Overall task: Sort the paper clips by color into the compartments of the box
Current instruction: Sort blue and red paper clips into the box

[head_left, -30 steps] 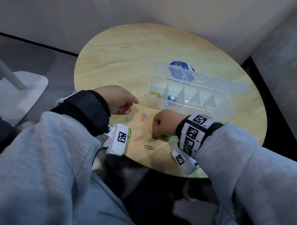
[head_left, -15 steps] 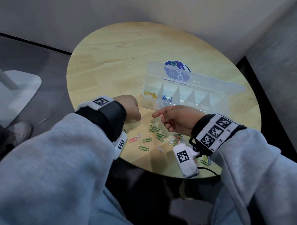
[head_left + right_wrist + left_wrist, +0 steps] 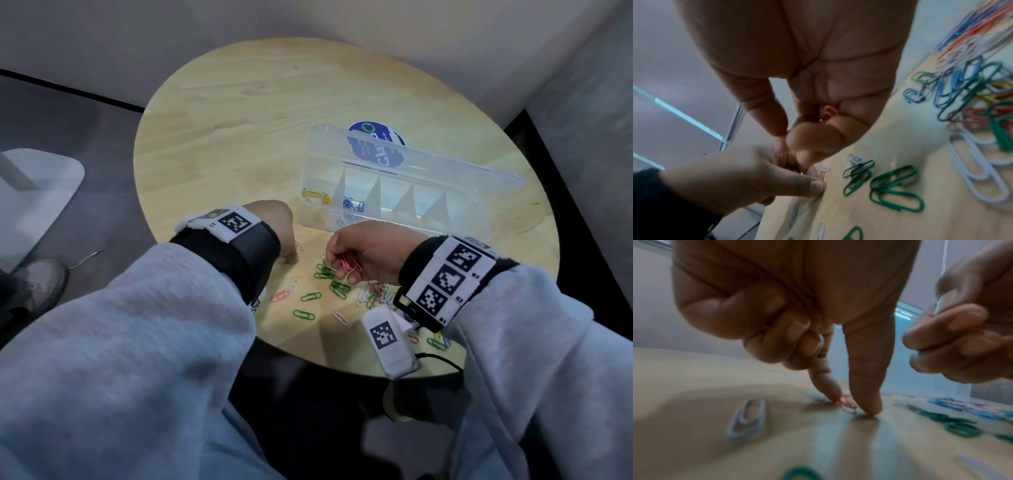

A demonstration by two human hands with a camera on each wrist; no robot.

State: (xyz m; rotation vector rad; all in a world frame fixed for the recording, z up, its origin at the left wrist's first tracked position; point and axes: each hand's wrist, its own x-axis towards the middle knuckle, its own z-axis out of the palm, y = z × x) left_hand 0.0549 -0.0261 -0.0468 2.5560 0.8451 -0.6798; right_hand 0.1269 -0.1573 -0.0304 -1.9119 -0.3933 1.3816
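The clear compartment box (image 3: 455,219) stands open on the round wooden table (image 3: 260,137). Yellow clips (image 3: 317,197) lie in its leftmost compartment and blue clips (image 3: 352,205) in the one beside it. My left hand (image 3: 287,253) is down on the table, thumb and forefinger pinching a red clip (image 3: 846,403) that lies flat; its other fingers are curled. My right hand (image 3: 337,263) hovers just right of it, palm turned up, gripping a bunch of red clips (image 3: 349,265). In the right wrist view one red clip (image 3: 826,113) shows between the curled fingers.
Loose green clips (image 3: 323,272), white clips (image 3: 291,287) and a mixed pile (image 3: 376,294) lie between my hands and the table's near edge. A round blue sticker (image 3: 375,144) sits behind the box lid. A white stand base (image 3: 34,192) is on the floor to the left.
My right hand lifted off the clips and turned palm up with the red bunch. My left hand dropped to the table and closed its fingertips around one red clip.
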